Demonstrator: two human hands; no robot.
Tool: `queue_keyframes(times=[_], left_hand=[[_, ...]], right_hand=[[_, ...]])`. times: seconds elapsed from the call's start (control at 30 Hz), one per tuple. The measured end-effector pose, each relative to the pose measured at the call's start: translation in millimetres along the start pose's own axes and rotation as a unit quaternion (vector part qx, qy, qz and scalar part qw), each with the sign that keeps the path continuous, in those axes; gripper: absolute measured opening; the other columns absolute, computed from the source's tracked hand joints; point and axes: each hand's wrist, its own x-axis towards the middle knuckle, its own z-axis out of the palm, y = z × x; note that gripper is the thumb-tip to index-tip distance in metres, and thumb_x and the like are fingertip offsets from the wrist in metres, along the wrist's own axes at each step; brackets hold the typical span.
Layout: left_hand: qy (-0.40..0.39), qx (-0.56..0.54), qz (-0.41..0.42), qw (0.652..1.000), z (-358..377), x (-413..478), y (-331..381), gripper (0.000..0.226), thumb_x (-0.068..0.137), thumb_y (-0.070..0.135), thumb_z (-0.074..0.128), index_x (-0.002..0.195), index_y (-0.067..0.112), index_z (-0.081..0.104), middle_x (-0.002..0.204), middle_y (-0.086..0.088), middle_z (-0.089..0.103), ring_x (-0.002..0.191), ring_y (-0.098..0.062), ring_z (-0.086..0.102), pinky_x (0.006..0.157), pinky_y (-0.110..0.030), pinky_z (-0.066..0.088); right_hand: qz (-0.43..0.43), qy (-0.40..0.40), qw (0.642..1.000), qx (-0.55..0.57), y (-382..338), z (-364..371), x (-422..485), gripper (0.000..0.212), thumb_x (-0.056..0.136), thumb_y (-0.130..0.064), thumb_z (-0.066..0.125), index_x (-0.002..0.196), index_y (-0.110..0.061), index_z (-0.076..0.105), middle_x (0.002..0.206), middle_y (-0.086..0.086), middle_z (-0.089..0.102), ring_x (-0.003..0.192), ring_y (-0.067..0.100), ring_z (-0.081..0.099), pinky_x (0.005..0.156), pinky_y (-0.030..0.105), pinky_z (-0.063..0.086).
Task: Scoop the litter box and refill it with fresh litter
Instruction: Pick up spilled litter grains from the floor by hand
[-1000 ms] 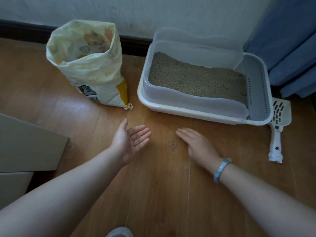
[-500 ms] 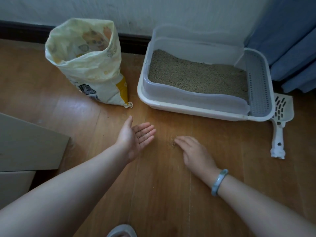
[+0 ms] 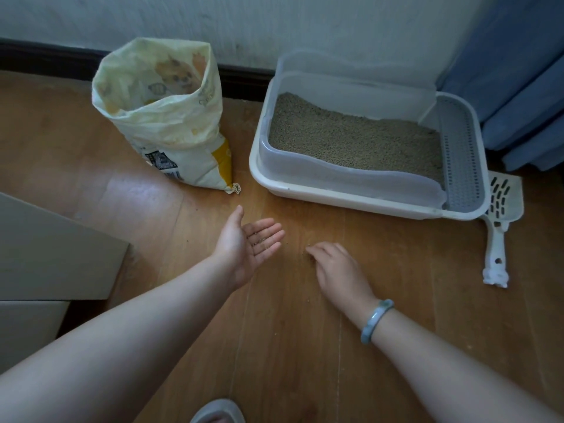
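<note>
The litter box (image 3: 335, 200) sits on the floor (image 3: 290, 346) against the wall. Its litter (image 3: 351, 138) lies deep and fairly level, so the refill looks done and what remains is picking up strays. The left hand (image 3: 247, 248) is held palm up just above the floor, fingers straight and close together, with a few grains (image 3: 261, 239) lying on them. Just beside it the right hand (image 3: 335, 270) is palm down, its fingers bent and bunched, tips pinching at the spilled grains (image 3: 309, 257) on the boards; how many are caught is hidden under the fingertips. These pellets look small, hard, dry and very light, and are likely to roll or skitter on the smooth wood. A fingertip pinch or a sweep into the waiting palm suits them better than a grab. The palm should stay level and slightly cupped on its way to the box. The bag (image 3: 171, 117) stands open to the left of the box, apart from it. It is soft and slumped, probably heavy low down, and best taken by its sides below the crumpled mouth. The scoop (image 3: 500, 215) lies at the box's right end, its slotted head tucked against the rim. It is stiff plastic, and the long handle pointing toward the person is the place to hold it.
</note>
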Motion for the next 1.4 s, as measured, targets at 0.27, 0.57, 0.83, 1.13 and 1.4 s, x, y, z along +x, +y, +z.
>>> queue_keyframes(times=[0.27,0.57,0.83,1.13,1.4], left_hand=[[-0.001,-0.004,-0.020,1.000,3.3,4.9,-5.8,0.062,0.098,0.055,0.028,0.106,0.003,0.061,0.111,-0.015,0.068,0.102,-0.025,0.066,0.086,-0.034,0.053],[0.022,-0.017,-0.045,0.999,7.1,19.7,-7.6,0.064,0.097,0.056,0.028,0.113,0.001,0.059,0.113,-0.015,0.067,0.101,-0.025,0.066,0.083,-0.033,0.053],[0.019,-0.010,-0.065,0.998,10.1,24.2,-15.1,0.065,0.097,0.057,0.029,0.110,0.001,0.060,0.111,-0.016,0.068,0.101,-0.026,0.066,0.085,-0.035,0.053],[-0.029,0.009,-0.098,0.995,19.7,21.4,-25.4,0.071,0.096,0.060,0.025,0.115,0.001,0.059,0.097,-0.014,0.073,0.087,-0.022,0.072,0.071,-0.031,0.055],[-0.082,0.010,-0.113,0.990,30.8,18.3,-25.3,0.074,0.096,0.060,0.023,0.118,0.001,0.061,0.091,-0.014,0.071,0.070,-0.020,0.070,0.058,-0.026,0.057]], right_hand=[[-0.012,-0.068,0.998,-0.002,19.4,0.0,11.0,0.044,0.082,-0.035,0.068,0.124,-0.024,0.060,0.111,-0.004,0.058,0.101,0.017,0.049,0.086,0.031,0.046],[-0.122,0.002,0.992,-0.010,32.0,15.8,16.0,0.004,0.082,-0.015,0.069,0.082,-0.012,0.067,0.079,0.003,0.062,0.072,0.021,0.056,0.058,0.034,0.052],[-0.096,0.014,0.993,-0.073,21.2,17.4,11.4,0.021,0.087,-0.018,0.043,0.081,-0.012,0.062,0.076,0.005,0.058,0.069,0.024,0.056,0.054,0.034,0.047],[0.037,0.131,0.973,0.185,-11.6,-16.5,19.5,0.019,0.090,-0.024,0.046,0.082,-0.013,0.060,0.082,0.002,0.058,0.079,0.018,0.052,0.075,0.026,0.038],[0.028,0.132,0.970,0.204,-31.1,-8.7,18.4,0.023,0.085,-0.030,0.054,0.091,-0.019,0.074,0.087,-0.009,0.056,0.085,0.015,0.050,0.078,0.030,0.043]])
